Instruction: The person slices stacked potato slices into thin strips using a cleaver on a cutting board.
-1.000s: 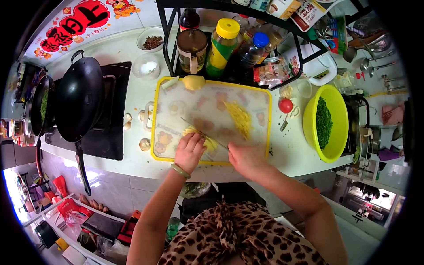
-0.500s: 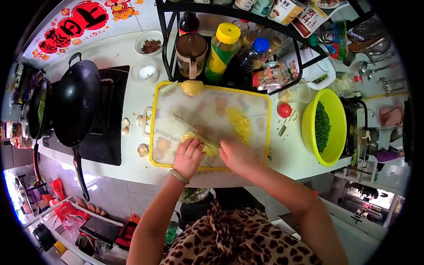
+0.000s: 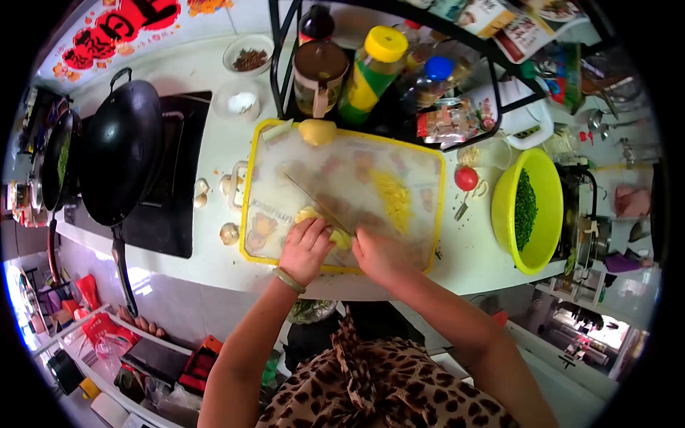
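Left hand (image 3: 301,255), fingers bent, pins yellow slices (image 3: 341,239) on the cutting board (image 3: 285,153); right hand (image 3: 378,257), fingers closed, grips the knife (image 3: 314,198); shreds (image 3: 392,203) lie cut beyond the right fingers, slices and potato (image 3: 317,132) beyond the left fingertips unshredded.

Yellow-rimmed board (image 3: 440,207), lime-green bowl (image 3: 501,214), leopard-print top (image 3: 399,389).

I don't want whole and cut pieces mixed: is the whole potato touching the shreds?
Apart: the head view shows bare board between potato and shreds.
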